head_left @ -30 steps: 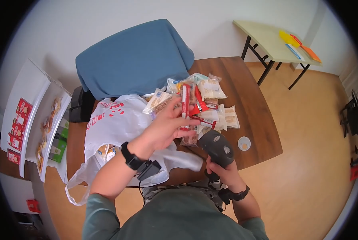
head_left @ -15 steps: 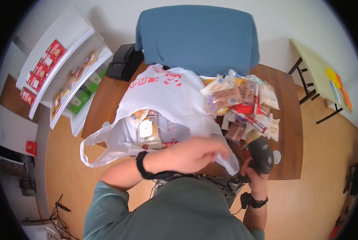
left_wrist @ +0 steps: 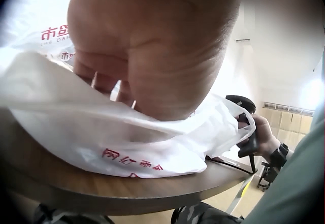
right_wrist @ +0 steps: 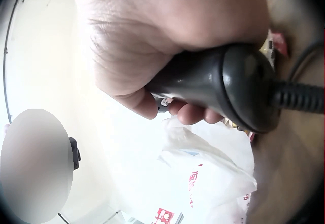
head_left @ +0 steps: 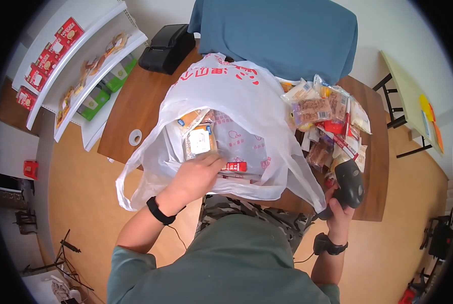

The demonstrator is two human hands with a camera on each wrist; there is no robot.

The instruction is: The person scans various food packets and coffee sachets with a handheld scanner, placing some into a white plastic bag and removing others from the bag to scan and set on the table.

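Observation:
At the opening of the white plastic bag (head_left: 201,81), my left hand (head_left: 193,177) reaches in with the fingers pointing down. Its fingertips are beside a red packet (head_left: 235,166) and a packaged item with a white label (head_left: 200,142); whether they pinch anything cannot be made out. In the left wrist view the bag film (left_wrist: 101,127) hides the fingertips of that hand (left_wrist: 147,51). My right hand (head_left: 339,215) grips the handle of a black handheld scanner (head_left: 350,185) at the bag's right; the right wrist view shows fingers curled round the handle (right_wrist: 198,79).
Packaged foods (head_left: 312,111) are piled right of the bag on the wooden table (head_left: 130,109). A white roll (head_left: 135,137) lies at the left. Behind are a black device (head_left: 165,48) and a blue cloth (head_left: 277,35). Shelves (head_left: 92,61) stand left, a side table (head_left: 414,86) right.
My left hand has left the pile, where it held a thin red-and-white packet, and moved left into the bag's opening. The head view has shifted. The right hand keeps its grip on the scanner.

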